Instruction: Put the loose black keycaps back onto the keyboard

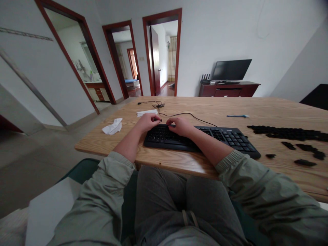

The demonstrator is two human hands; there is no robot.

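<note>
Head camera view is showing two bare hands working over a black keyboard (pixel 176 140), which is lying near the front edge of a wood-grain tabletop (pixel 205 105), with its numeric block sitting at its right end. Above the keyboard's back left part, the left hand (pixel 148 122) is pinching a small dark piece (pixel 161 120) between thumb and fingertips. Just beside it, the right hand (pixel 181 127) is bending its fingers down toward the keyboard's back edge, its thumb and forefinger coming close together; whether they are gripping anything, I cannot tell. Its forearm is crossing over the keyboard's middle. From the keyboard's back edge a thin black cable (pixel 188 113) is running to a tied bundle (pixel 159 105) behind the keyboard, and its plug (pixel 139 103) is lying farther left. Left of the keyboard a crumpled white tissue (pixel 112 126) is resting, while a flatter white piece (pixel 147 113) is lying behind the keyboard's left end, partly hidden by the left hand. Behind the keyboard's right part a slim blue brush (pixel 237 116) is lying. Right of the keyboard, a long dark row of pieces (pixel 287 132) is stretching away, and several loose dark pieces (pixel 304 163) are lying nearer the front.
</note>
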